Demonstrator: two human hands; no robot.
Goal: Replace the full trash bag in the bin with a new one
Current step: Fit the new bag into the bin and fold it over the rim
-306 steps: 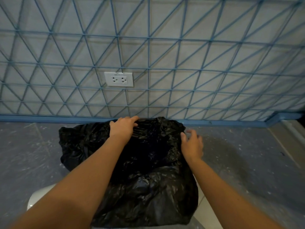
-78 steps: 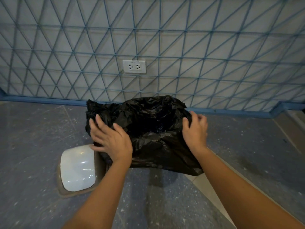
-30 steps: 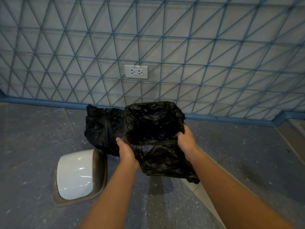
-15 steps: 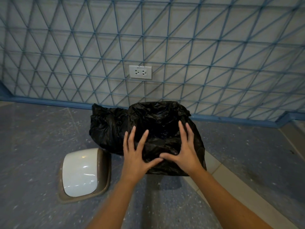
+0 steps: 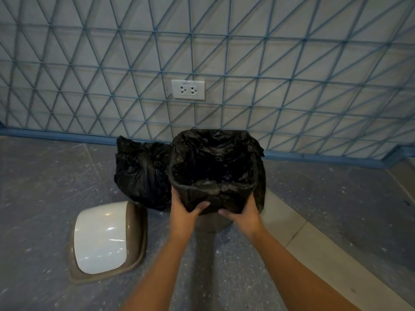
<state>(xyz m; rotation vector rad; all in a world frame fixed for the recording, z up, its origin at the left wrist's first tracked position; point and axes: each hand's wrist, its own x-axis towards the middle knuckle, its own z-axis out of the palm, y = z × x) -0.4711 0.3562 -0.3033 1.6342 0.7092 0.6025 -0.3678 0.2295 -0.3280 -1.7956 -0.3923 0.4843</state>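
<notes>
Progress: late | crinkled black plastic liner bag (image 5: 213, 167) is fitted in the taupe plastic bin (image 5: 210, 224), its edge folded over the rim | left hand (image 5: 184, 213) and right hand (image 5: 243, 213) are curled round the overhang at the near rim | tied-off full black bag (image 5: 140, 171) is set on the floor beside the bin, by the wall | left, as judged: white-and-taupe swing lid (image 5: 105, 237), lying on the floor, to be refitted; full bag to be removed.

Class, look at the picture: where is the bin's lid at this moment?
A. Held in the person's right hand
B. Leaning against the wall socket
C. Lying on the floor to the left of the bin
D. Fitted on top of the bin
C: the lid lies flat on the floor, left of the bin, whose new bag both hands grip.
</notes>
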